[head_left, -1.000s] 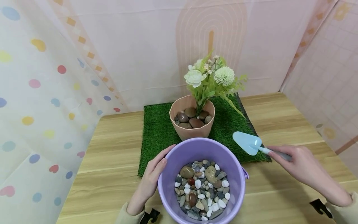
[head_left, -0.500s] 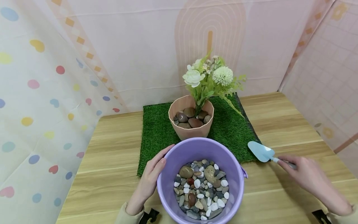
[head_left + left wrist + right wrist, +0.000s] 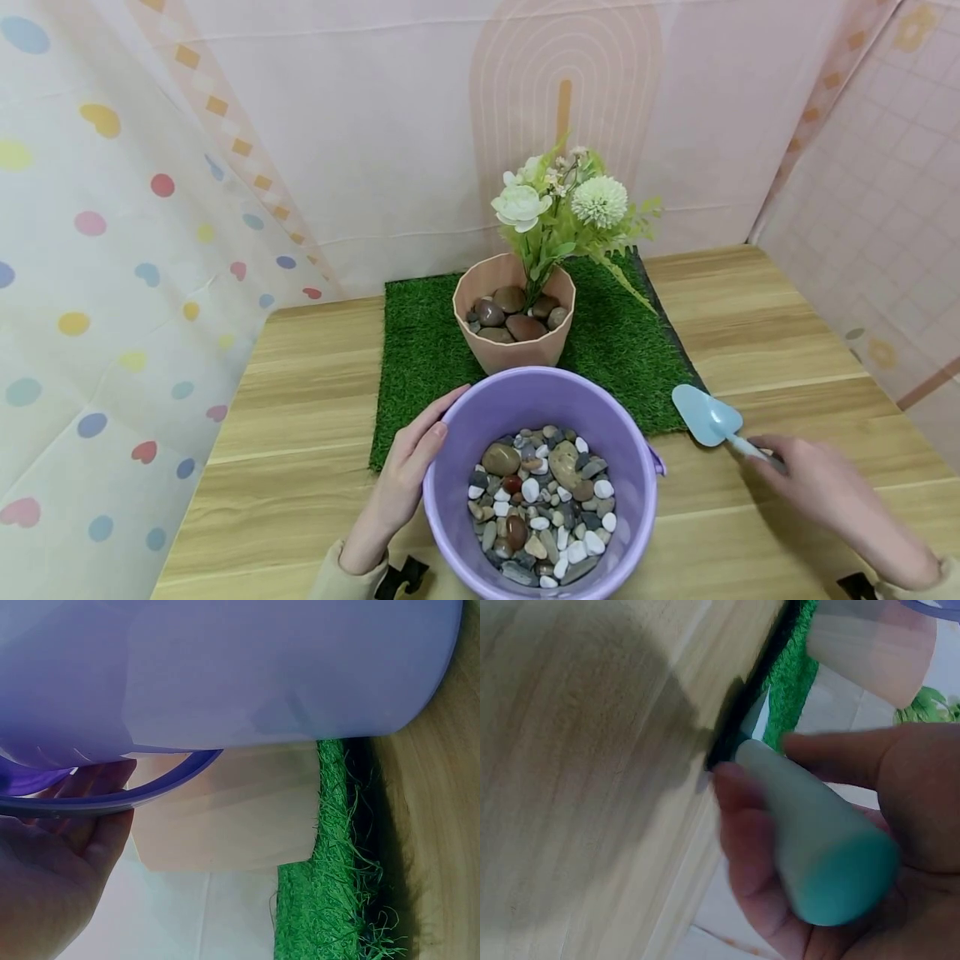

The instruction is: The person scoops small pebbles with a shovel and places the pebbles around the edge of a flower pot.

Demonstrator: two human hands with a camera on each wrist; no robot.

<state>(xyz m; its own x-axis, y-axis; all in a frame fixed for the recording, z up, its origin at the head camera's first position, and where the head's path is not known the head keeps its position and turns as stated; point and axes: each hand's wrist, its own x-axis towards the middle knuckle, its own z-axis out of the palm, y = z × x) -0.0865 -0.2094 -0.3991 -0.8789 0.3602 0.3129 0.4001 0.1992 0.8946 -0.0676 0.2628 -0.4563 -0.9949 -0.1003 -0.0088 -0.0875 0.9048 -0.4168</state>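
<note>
A purple bucket [image 3: 537, 385] filled with mixed pebbles [image 3: 531, 492] stands at the front. My left hand [image 3: 408, 467] rests against its left outer side, fingers extended along the rim; in the left wrist view the bucket's handle [image 3: 161, 786] crosses in front of those fingers. My right hand [image 3: 813, 487] grips a light blue trowel [image 3: 705, 415] by its handle, with the blade by the grass mat's right front corner. Whether the blade touches the table cannot be told. Behind the bucket is a peach flowerpot [image 3: 517, 354] holding large brown stones [image 3: 525, 327] and artificial flowers [image 3: 558, 208].
The green artificial grass mat [image 3: 420, 350] lies under the pot on a wooden table [image 3: 300, 417]. Patterned cloths hang behind [image 3: 375, 125] and at both sides. Bare wood shows left of the mat and to the right of the bucket.
My right hand has moved right and down with the trowel, from above the mat to its front corner, and the blade has turned. The left hand and bucket stay put.
</note>
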